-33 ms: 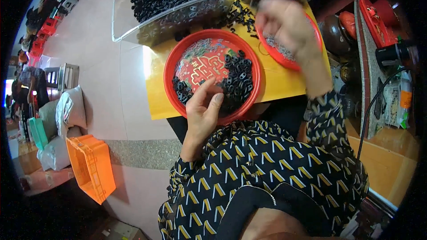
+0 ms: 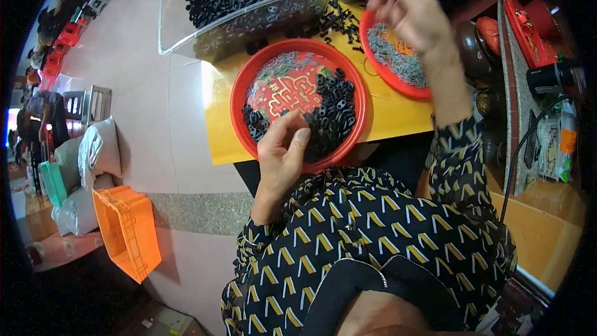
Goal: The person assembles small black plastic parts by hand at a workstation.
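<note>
At the large tray [image 2: 237, 96], left hand [image 2: 281, 157] curls over its near rim, right hand [image 2: 413, 17] hovers in open air, grips unclear.

The black blouse [image 2: 373, 230] bears paired white and mustard slanted bars, repeated on both long sleeves [image 2: 457, 171]. Its plain black collar [image 2: 420, 280] has thin, pale edging. Black legwear [image 2: 401, 157] shows beyond.

Right hand [image 2: 407, 14]: blurred, its grip unreadable.
Smaller red tray [image 2: 415, 92]: right side hidden behind the right forearm [image 2: 453, 81].
Left hand [image 2: 281, 152]: perhaps pinching something too small to make out.
Larger clear bin [image 2: 249, 26]: cropped by top edge.
Distant people [image 2: 46, 109]: small, indistinct.
</note>
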